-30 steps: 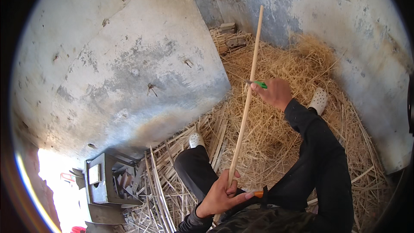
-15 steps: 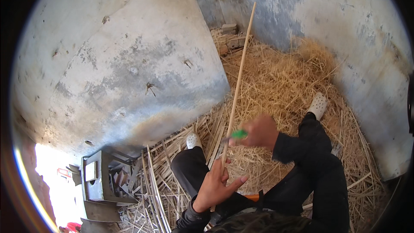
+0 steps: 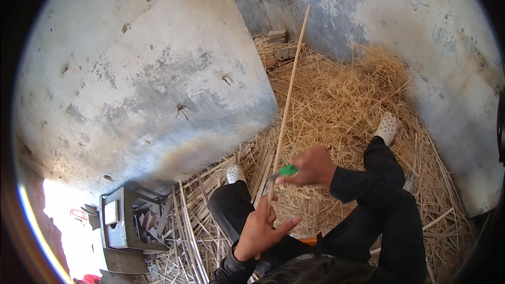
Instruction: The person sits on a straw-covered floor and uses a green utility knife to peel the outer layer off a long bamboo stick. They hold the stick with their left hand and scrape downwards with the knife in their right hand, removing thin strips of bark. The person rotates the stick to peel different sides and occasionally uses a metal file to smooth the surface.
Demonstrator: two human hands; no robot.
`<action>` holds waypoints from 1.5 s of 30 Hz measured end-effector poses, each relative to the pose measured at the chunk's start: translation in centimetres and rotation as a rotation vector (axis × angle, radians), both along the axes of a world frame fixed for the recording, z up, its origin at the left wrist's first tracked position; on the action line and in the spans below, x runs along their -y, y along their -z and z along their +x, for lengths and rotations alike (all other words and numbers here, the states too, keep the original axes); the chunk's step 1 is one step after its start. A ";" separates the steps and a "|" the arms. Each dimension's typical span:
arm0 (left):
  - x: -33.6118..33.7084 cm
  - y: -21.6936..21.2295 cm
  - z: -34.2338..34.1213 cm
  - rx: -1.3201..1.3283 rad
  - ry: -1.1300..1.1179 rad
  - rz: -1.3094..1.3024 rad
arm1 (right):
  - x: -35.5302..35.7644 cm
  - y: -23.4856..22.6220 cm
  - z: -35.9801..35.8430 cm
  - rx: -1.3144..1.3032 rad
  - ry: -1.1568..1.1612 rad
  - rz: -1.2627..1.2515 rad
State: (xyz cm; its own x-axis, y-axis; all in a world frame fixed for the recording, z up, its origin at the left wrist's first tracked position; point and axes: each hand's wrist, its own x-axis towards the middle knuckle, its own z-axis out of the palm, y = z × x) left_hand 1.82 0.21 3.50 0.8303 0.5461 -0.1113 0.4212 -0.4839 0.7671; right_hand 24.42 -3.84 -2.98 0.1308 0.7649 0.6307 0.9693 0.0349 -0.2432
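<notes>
A long, pale stick (image 3: 290,92), perhaps bamboo, slants up and away from my lap. Near its lower end my left hand (image 3: 261,234) is closed on it, with the thumb sticking out to the right. My right hand (image 3: 314,166) grips a green-handled knife (image 3: 287,170), slightly blurred. Its dark blade lies across the stick a little above my left fingers. The right fingers are wrapped round the handle, hiding part of it.
My legs are spread, with white clogs (image 3: 387,128) on my feet. Straw-like shavings (image 3: 336,100) heap up ahead, and split strips (image 3: 192,231) lie at left. A grey wooden stool-like frame (image 3: 118,226) stands lower left. Worn walls (image 3: 173,68) close in; bricks (image 3: 277,35) sit at the corner.
The right hand and knife have shifted slightly down and left along the stick, toward my left hand. My left hand keeps its hold, nearly still.
</notes>
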 end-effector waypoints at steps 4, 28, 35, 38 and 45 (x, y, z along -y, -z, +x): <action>0.5 -0.5 -0.8 -0.079 -0.016 -0.049 | -2.3 0.6 5.1 -0.109 0.232 -0.147; 0.9 0.6 -1.5 0.016 0.078 0.051 | -1.9 1.3 6.3 -0.090 0.228 -0.067; 1.2 0.1 -2.3 -0.085 0.076 0.056 | -1.1 1.2 5.2 -0.150 0.143 -0.053; 1.2 -0.5 -2.4 -0.129 0.059 0.024 | -0.7 1.6 4.4 -0.116 0.139 -0.040; 0.9 -0.3 -1.8 -0.024 0.088 0.158 | -0.7 1.1 2.4 -0.050 0.123 -0.013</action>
State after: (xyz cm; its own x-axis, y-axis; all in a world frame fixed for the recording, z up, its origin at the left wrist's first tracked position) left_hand 0.03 -0.71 3.76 0.8738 0.4838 -0.0499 0.3889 -0.6335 0.6689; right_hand 26.84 -3.13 -4.07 0.2553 0.7493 0.6110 0.9527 -0.0873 -0.2910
